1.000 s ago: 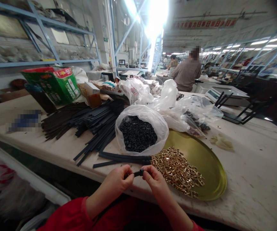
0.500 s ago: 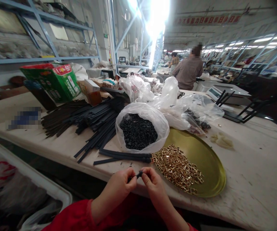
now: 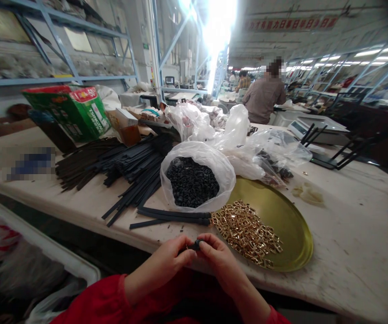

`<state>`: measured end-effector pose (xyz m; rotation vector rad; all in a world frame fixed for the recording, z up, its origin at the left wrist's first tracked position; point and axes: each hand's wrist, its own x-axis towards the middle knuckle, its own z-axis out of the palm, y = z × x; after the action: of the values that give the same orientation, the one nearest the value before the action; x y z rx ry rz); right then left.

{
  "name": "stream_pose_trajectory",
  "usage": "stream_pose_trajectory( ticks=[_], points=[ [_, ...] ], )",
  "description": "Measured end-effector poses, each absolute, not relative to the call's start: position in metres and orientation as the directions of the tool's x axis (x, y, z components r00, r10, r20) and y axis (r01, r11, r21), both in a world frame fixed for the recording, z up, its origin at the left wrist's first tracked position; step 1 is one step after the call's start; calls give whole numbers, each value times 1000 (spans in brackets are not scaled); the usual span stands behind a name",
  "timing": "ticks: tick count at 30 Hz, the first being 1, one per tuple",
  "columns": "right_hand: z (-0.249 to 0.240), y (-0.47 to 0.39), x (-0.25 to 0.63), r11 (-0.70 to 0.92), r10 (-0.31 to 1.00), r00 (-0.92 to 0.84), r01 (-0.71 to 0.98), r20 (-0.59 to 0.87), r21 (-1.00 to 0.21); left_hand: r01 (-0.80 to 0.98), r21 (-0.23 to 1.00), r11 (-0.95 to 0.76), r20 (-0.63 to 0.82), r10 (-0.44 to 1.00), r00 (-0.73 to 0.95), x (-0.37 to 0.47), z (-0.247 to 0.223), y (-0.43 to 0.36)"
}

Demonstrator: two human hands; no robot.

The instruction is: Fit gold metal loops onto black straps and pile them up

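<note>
My left hand (image 3: 167, 261) and my right hand (image 3: 220, 257) meet at the table's front edge, fingertips pinched. Between them is a short stretch of black strap (image 3: 196, 245); most of it is hidden by the fingers. A small glint of gold shows at the left fingertips, too small to make out. Beyond the hands, a few black straps (image 3: 173, 216) lie with their ends by the brass-coloured tray (image 3: 291, 234). Gold buckles (image 3: 246, 229) are heaped on the tray's left side. Small black loops (image 3: 194, 184) fill an open white plastic bag (image 3: 227, 182) behind the straps.
Bundles of dark straps (image 3: 129, 162) spread across the table's left. Behind stand a green-and-red carton (image 3: 75, 112) and clear plastic bags (image 3: 234, 126). A scale (image 3: 318, 128) is at back right, with a person (image 3: 264, 99) farther off. A white bin (image 3: 89, 270) sits lower left.
My right hand has turned slightly and its fingers have closed further over the black strap. Both hands stay together in nearly the same place. The camera view has shifted slightly.
</note>
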<state>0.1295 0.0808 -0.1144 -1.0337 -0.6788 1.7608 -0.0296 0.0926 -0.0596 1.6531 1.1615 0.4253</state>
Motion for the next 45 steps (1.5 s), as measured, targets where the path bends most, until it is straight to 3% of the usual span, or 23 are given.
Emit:
stream_pose_trajectory(
  ticks=[8, 12, 19, 24, 28, 34, 40, 45],
  points=[
    [-103, 79, 123, -311, 950, -160, -380, -269, -871, 371, 921, 116, -275, 868, 412, -33, -65, 96],
    [-103, 76, 125, -300, 954, -162, -429, -254, -852, 382, 911, 152, -313, 859, 405, -33, -68, 98],
    [-108, 68, 124, -441, 881, -376, -427, -289, -790, 505, 859, 87, -305, 878, 368, -34, -64, 95],
    [-105, 63, 122, -398, 907, -313, -425, -280, -813, 677, 736, -30, -240, 923, 302, -35, -62, 92],
    [-101, 65, 122, -301, 944, -248, -369, -219, -879, 640, 768, -34, -247, 906, 344, -32, -57, 89],
    [-105, 70, 124, -201, 979, -9, -245, -205, -948, 411, 910, 60, -275, 829, 487, -31, -53, 82],
    [-114, 59, 131, -32, 979, -197, 107, -53, -994, 335, 924, 184, -352, 752, 557, -33, -59, 83],
    [-122, 56, 134, 5, 987, -159, 202, -28, -979, 346, 889, 299, -451, 697, 557, -41, -59, 86]
  ],
)
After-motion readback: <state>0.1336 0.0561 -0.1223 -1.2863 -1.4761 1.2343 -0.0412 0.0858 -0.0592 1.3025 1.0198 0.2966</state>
